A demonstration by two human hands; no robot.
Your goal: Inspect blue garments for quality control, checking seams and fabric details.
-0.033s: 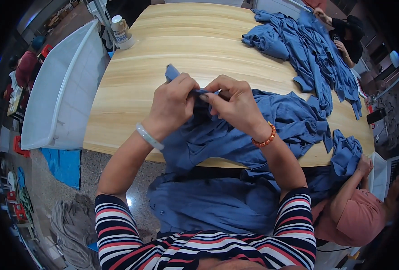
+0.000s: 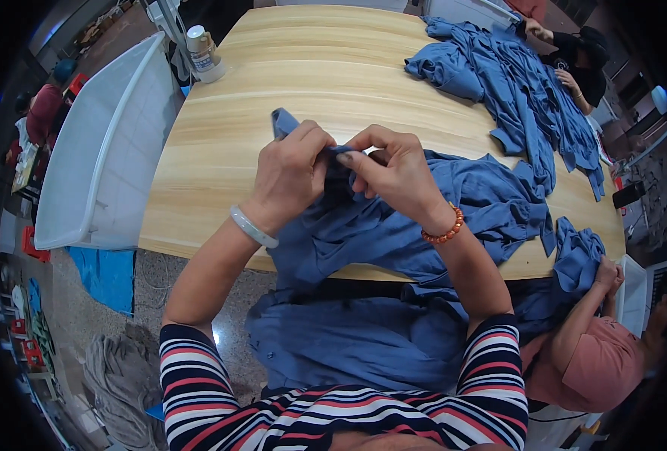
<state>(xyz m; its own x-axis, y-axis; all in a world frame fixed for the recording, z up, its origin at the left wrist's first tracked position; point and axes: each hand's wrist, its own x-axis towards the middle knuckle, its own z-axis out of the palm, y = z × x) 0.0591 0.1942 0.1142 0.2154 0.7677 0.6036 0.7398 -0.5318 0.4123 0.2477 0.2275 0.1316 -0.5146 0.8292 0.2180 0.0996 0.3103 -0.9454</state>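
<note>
A blue shirt [image 2: 378,237] lies bunched along the near side of the wooden table, one part of it raised between my hands. My left hand [image 2: 290,177] pinches a fold of this cloth, and a narrow end sticks up beyond the knuckles. Close against it, my right hand [image 2: 396,173] grips the same fold between thumb and forefinger. The exact spot under the fingertips is partly hidden. More blue cloth [image 2: 363,338] with small buttons hangs below the table edge, over my lap.
The light wooden table [image 2: 303,68] carries another heap of blue garments [image 2: 491,83] at far right, where a person in black works. A person in a pink top [image 2: 597,364] handles blue cloth at near right. A white bin [image 2: 115,158] and a spray can [image 2: 198,49] stand left.
My fingers have shifted slightly on the fold, and my right fingers are curled a little differently. The cloth's raised end has moved slightly left. Otherwise the shirt lies much the same.
</note>
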